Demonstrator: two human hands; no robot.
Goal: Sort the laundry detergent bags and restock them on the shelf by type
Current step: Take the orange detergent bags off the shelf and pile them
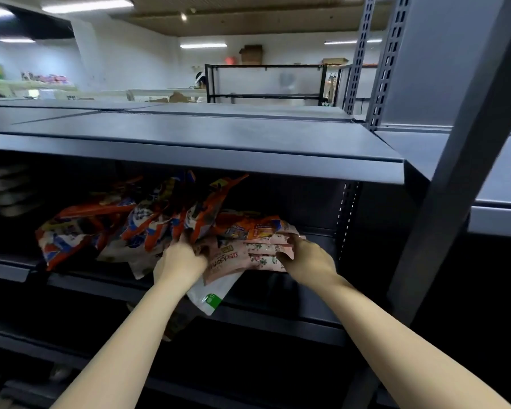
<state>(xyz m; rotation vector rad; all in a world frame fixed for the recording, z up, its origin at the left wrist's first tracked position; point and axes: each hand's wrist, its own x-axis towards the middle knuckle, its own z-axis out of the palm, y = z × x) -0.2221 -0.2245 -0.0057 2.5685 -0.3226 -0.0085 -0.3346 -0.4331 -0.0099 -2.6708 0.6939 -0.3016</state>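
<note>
— Where are the detergent bags?

— On the middle shelf (pixel 281 315) of a dark grey metal rack, under the top board (pixel 189 143). A row of orange-and-blue bags (pixel 124 228) leans across the left and centre of the shelf, some propped upright, some slumped. To their right lies a flat stack of pink bags (pixel 248 255), with an orange bag (pixel 248 224) lying on top toward the back.

— And the hands?

— Both reach into the shelf. The left hand (pixel 180 262) sits at the seam between the two kinds, fingers curled into the bags there; exactly which bag they grip cannot be told. The right hand (pixel 307 258) grips the right end of the pink stack, thumb over the top and fingers curled round the edge.

— Anything hanging out?

— A white bag with a green mark (pixel 210 293) sticks out from beneath the pink stack and droops over the shelf's front lip, between the two forearms.

— What's beyond the rack?

— A perforated upright (pixel 388 54) at the right, and farther back a black frame shelf (pixel 266 84) in a lit room, blurred.
</note>
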